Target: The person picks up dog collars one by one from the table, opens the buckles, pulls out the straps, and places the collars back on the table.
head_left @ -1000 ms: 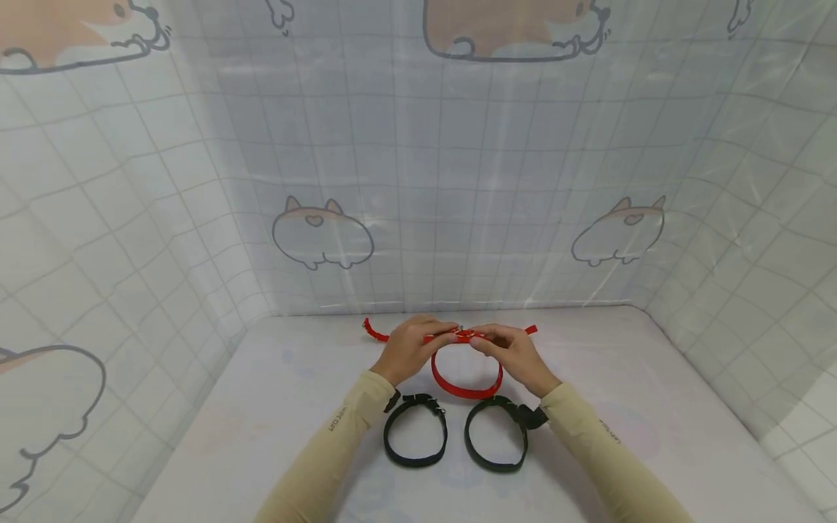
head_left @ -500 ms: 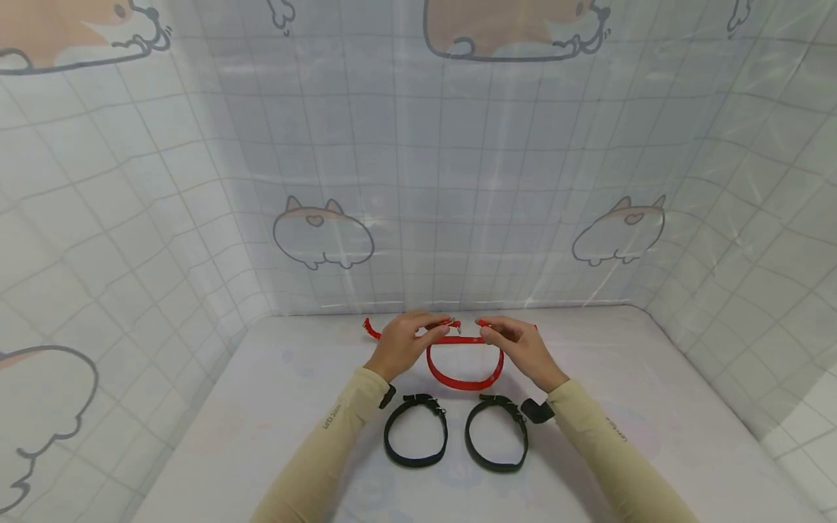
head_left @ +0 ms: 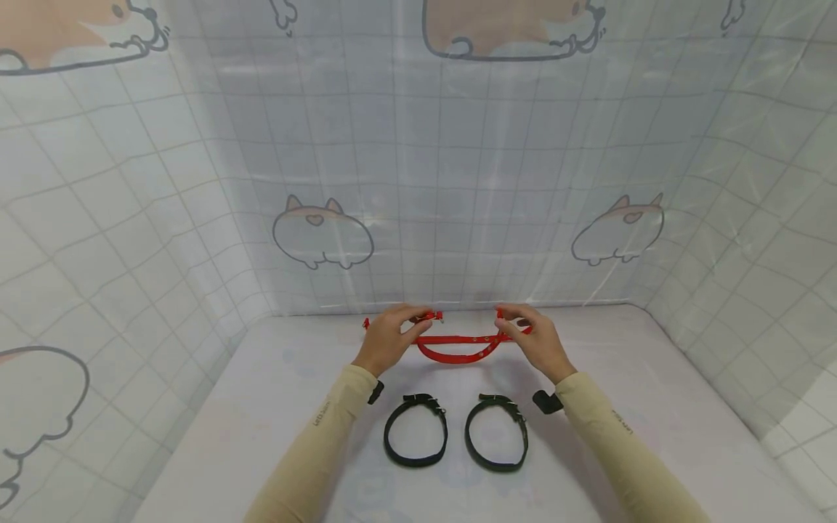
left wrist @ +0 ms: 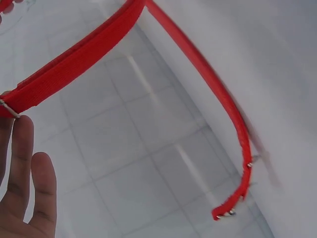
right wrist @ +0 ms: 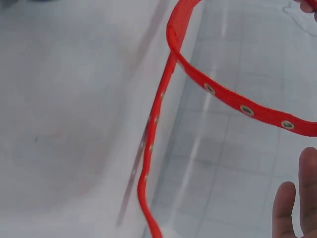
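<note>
In the head view, a red collar (head_left: 458, 358) sags in a curve between both hands. My left hand (head_left: 387, 340) pinches its buckle end, and the metal buckle shows by the fingertips in the left wrist view. At the other end, my right hand (head_left: 540, 344) pinches the tip. Metal eyelets run along the held strap (right wrist: 247, 110) in the right wrist view. Behind it, a second red collar (left wrist: 213, 82) lies stretched out on the table, partly hidden by the hands; its buckle end curls at the left.
Two dark collars, one on the left (head_left: 415, 462) and one on the right (head_left: 498, 466), lie fastened in loops on the white table (head_left: 275, 450) nearer the person. A pale grid-patterned sheet (head_left: 471, 167) with dog drawings rises behind and at both sides.
The red collar's loop has come apart at the buckle. Both hands have moved away from each other with its ends, and the strap's curve has risen and flattened.
</note>
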{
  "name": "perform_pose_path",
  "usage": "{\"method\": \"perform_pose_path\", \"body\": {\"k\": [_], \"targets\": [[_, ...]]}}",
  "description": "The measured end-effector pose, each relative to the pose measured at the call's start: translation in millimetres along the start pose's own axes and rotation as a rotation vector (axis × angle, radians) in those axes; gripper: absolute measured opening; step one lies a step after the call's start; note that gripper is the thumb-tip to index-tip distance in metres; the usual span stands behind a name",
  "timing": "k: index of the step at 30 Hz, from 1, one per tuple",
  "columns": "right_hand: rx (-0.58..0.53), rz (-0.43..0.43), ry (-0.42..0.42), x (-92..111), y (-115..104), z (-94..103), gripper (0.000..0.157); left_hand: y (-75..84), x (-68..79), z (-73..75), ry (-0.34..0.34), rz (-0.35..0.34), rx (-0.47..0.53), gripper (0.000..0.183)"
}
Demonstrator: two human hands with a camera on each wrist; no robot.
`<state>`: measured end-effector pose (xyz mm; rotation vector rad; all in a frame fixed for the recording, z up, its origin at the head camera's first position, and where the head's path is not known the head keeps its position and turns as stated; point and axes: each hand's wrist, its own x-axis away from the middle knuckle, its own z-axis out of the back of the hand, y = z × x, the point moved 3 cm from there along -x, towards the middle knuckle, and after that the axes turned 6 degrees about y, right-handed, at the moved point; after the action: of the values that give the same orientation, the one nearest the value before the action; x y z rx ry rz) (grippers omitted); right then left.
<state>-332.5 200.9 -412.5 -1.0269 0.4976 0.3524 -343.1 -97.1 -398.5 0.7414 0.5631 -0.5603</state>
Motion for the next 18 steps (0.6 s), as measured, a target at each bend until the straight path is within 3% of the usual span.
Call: {"method": "perform_pose_path", "body": {"k": [12, 18], "targets": [[0.050, -0.055, 0.004, 6, 13, 6.2, 0.038, -27.7, 6.3, 11.4, -0.033, -0.013, -0.106, 0.037], [0.083, -0.054, -0.016, 9, 24, 19.3, 0.035, -41.3, 14.6, 21.6, -0.065, 0.028, -0.169, 0.042]]}}
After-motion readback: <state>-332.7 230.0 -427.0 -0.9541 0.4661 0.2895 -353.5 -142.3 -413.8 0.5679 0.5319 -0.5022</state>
